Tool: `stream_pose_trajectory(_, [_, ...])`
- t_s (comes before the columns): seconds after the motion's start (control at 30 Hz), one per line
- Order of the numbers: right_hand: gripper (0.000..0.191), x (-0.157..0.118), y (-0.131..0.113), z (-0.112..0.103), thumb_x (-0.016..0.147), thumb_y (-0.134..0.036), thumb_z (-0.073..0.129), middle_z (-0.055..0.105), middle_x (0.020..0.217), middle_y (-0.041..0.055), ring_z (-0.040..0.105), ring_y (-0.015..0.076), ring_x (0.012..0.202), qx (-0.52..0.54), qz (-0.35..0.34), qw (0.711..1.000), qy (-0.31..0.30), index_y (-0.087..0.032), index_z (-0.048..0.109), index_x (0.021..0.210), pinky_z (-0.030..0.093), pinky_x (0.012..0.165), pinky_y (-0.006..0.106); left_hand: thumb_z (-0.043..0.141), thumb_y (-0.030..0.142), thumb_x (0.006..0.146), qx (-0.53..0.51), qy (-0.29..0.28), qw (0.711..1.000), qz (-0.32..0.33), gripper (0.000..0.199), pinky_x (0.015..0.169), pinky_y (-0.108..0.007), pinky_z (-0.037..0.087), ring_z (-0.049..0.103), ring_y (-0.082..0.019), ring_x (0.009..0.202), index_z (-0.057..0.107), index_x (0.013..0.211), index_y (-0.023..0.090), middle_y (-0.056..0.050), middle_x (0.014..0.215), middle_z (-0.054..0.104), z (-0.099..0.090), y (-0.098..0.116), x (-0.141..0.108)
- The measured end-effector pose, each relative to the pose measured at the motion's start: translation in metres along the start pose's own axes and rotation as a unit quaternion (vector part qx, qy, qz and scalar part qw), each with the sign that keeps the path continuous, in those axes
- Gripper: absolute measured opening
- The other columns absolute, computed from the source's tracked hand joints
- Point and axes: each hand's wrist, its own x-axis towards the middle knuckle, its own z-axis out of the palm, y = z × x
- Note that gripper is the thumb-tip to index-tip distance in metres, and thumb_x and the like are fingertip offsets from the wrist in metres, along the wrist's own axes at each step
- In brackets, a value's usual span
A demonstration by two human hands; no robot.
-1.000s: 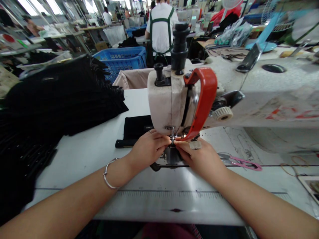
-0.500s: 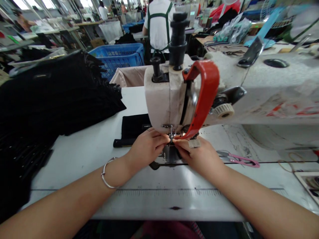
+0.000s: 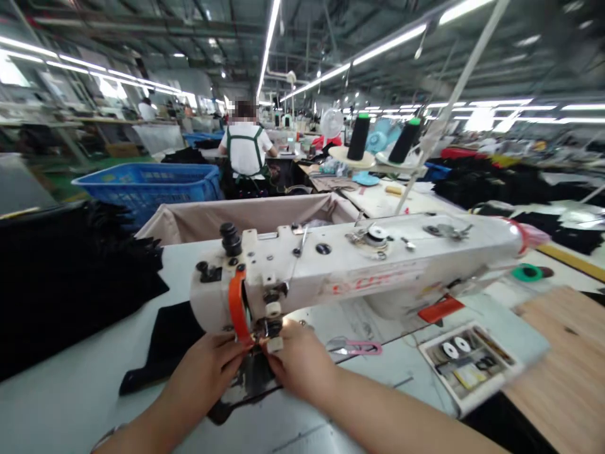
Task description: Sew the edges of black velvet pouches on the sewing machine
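A white sewing machine (image 3: 312,271) with an orange guard (image 3: 239,306) stands before me. My left hand (image 3: 205,372) is closed at the left of the needle area, fingertips pinched close to the presser foot. From the right, my right hand (image 3: 302,362) reaches under the machine head, its fingers also pinched by the needle. Whatever the fingertips hold is too small and partly hidden. A folded piece of black fabric (image 3: 170,334) lies flat behind my left hand, running under the machine head. Pink-handled thread snips (image 3: 357,347) rest right of my right hand.
A large pile of black fabric pieces (image 3: 70,284) covers the left of the table. Behind the machine are a beige cloth bin (image 3: 246,214) and a blue basket (image 3: 151,189). At right sits a tray (image 3: 466,366) with bobbins. A co-worker (image 3: 246,148) sits ahead, back turned.
My view has tilted up and swung right, bringing the whole machine, thread cones and bobbin tray into sight. Both hands stay pinched by the needle.
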Motion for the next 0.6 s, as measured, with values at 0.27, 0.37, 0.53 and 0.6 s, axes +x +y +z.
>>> stream_pose_trajectory(0.27, [0.011,-0.003,0.0,0.006,0.087,-0.02,0.055,0.068,0.093,0.0039,0.06,0.018,0.086,0.007,0.017,1.0,0.008,-0.021,0.066,0.09,0.047,0.075,0.026,0.055,0.028,0.089,-0.026,0.048,0.999,0.007,0.022,0.085,-0.034,0.061,0.073,-0.022,0.09,0.075,0.096,0.032,0.001,0.1,0.076,0.006,-0.005,-0.002])
stream_pose_trajectory(0.37, [0.011,-0.004,0.001,0.007,0.085,-0.018,0.056,0.067,0.09,0.0036,0.059,0.0196,0.085,0.015,0.023,0.999,0.034,-0.021,0.065,0.091,0.047,0.075,0.028,0.056,0.027,0.089,-0.002,0.015,1.0,-0.022,0.022,0.09,-0.039,0.059,0.071,-0.024,0.097,0.074,0.1,0.031,-0.001,0.106,0.075,0.004,-0.007,0.002])
stream_pose_trajectory(0.53, [0.015,-0.009,0.004,0.001,0.084,-0.011,0.052,0.065,0.087,0.0048,0.059,0.0213,0.085,0.044,0.012,0.992,0.114,-0.021,0.063,0.086,0.049,0.076,0.032,0.07,0.049,0.077,0.098,-0.097,0.986,-0.095,0.062,0.1,-0.056,0.049,0.058,-0.04,0.12,0.06,0.133,0.024,-0.015,0.13,0.063,-0.012,0.012,-0.017])
stream_pose_trajectory(0.6, [0.019,-0.011,0.009,0.002,0.082,-0.008,0.049,0.065,0.086,0.006,0.06,0.0219,0.084,0.06,-0.011,0.987,0.149,-0.021,0.062,0.086,0.05,0.076,0.034,0.065,0.039,0.083,0.125,-0.14,0.976,-0.108,0.053,0.096,-0.053,0.052,0.06,-0.038,0.118,0.057,0.135,0.029,-0.013,0.126,0.065,-0.024,0.033,-0.042])
